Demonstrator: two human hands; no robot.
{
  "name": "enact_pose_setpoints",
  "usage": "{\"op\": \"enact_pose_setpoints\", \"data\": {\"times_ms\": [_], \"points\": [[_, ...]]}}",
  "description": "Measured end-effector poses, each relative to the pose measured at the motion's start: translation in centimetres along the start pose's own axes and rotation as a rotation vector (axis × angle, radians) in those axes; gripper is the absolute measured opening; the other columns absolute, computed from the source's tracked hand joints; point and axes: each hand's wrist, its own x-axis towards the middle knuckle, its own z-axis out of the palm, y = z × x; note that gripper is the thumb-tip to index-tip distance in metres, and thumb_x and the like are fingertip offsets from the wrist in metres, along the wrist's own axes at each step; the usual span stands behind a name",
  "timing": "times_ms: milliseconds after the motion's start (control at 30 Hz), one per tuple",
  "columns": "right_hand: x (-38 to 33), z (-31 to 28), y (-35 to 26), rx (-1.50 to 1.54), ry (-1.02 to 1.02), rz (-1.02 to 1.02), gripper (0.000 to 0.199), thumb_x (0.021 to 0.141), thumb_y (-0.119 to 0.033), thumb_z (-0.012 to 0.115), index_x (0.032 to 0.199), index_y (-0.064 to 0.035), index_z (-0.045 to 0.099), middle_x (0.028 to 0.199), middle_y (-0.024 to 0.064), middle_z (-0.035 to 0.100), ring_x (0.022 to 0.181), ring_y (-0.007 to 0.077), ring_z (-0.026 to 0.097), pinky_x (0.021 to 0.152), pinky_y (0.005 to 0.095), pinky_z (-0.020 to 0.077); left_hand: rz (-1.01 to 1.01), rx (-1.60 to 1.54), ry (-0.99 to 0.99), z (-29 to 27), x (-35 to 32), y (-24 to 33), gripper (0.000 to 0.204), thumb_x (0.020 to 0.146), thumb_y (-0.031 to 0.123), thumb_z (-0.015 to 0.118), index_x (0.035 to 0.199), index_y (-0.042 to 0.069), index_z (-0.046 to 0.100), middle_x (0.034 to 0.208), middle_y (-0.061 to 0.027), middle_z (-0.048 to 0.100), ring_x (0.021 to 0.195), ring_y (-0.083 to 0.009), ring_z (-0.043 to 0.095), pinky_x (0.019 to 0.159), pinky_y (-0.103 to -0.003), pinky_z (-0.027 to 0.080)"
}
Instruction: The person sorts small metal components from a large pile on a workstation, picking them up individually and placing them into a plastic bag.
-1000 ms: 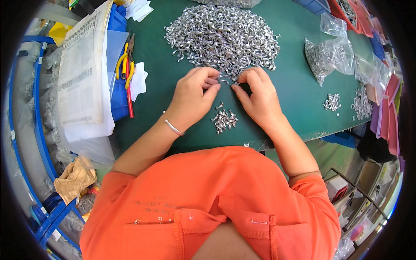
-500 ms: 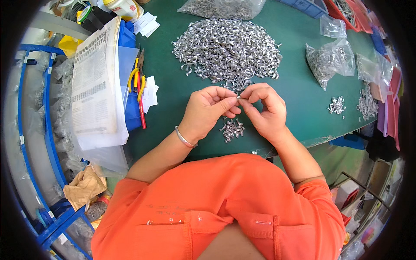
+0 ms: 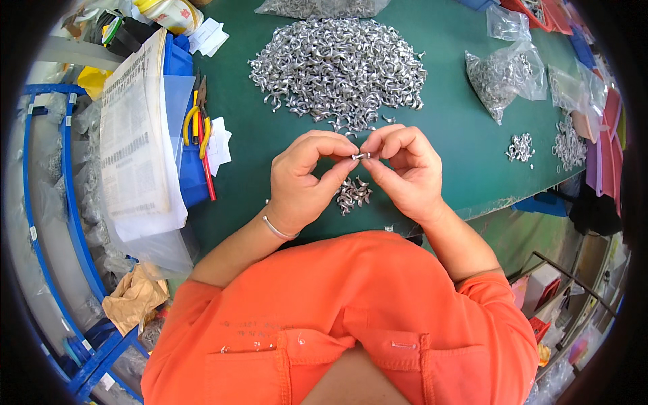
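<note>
Between the fingertips of both hands is a small curved silver metal piece (image 3: 360,156). My left hand (image 3: 305,174) pinches its left end with thumb and forefinger, and my right hand (image 3: 406,169) pinches the right end. A bangle circles my left wrist. Just below the hands lies a little heap of similar curved pieces (image 3: 352,196). Beyond them spreads a large pile of shiny curved metal pieces (image 3: 337,67) on the green tabletop (image 3: 270,145), with a few strays at its near edge.
At left, pliers with yellow handles (image 3: 192,125) and a red pen (image 3: 207,177) lie beside a blue bin (image 3: 192,179) and printed papers (image 3: 135,148). To the right are a clear bag of metal parts (image 3: 503,74), a small cluster (image 3: 520,147) and a pile of rings (image 3: 569,145).
My hands have drawn slightly apart, so more of the metal piece shows between the fingertips. The whole view has shifted a little, moving the table's contents left and up.
</note>
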Motion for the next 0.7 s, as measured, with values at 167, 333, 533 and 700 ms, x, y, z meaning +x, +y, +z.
{"op": "enact_pose_setpoints", "data": {"times_ms": [167, 333, 533, 700], "points": [[-0.3, 0.3, -0.2, 0.021, 0.029, -0.015, 0.024, 0.083, 0.015, 0.059, 0.092, -0.0042, 0.048, 0.101, 0.0100, 0.057, 0.096, 0.0153, 0.058, 0.086, 0.0298, 0.0491, -0.010, -0.062, -0.059, 0.0, 0.0, 0.7, 0.021, 0.075, -0.009, 0.073, 0.090, 0.002, 0.064, 0.095, -0.0088, 0.066, 0.085, -0.0165, 0.065, 0.073, -0.026, 0.054], [-0.6, 0.2, -0.1, 0.005, 0.021, -0.050, 0.024, 0.083, 0.015, 0.058, 0.093, -0.0037, 0.047, 0.101, 0.0105, 0.058, 0.097, 0.0153, 0.058, 0.087, 0.0298, 0.0488, -0.010, -0.073, -0.145, -0.5, -0.3, 0.4, 0.022, 0.076, -0.015, 0.069, 0.092, -0.002, 0.062, 0.098, -0.0120, 0.062, 0.089, -0.0176, 0.063, 0.078, -0.028, 0.054], [1.0, -2.4, -0.2, -0.744, 0.125, -0.051, 0.017, 0.078, 0.012, 0.060, 0.085, -0.0023, 0.053, 0.090, 0.0086, 0.064, 0.082, 0.0179, 0.064, 0.065, 0.0285, 0.0514, 0.003, 0.087, -0.154, -1.0, -0.1, 1.0, 0.017, 0.076, -0.010, 0.072, 0.086, 0.001, 0.064, 0.092, -0.0095, 0.065, 0.082, -0.0150, 0.064, 0.070, -0.024, 0.052], [1.5, -2.4, 0.2, -1.007, 0.052, -0.054, 0.020, 0.074, 0.001, 0.071, 0.084, -0.0041, 0.054, 0.081, 0.0097, 0.059, 0.077, 0.0301, 0.057, 0.067, 0.0382, 0.0476, -0.168, 0.178, -0.326, -1.3, -0.9, 0.7, 0.011, 0.077, -0.004, 0.074, 0.083, 0.001, 0.066, 0.088, -0.0072, 0.066, 0.075, -0.0130, 0.064, 0.066, -0.023, 0.051]]}}
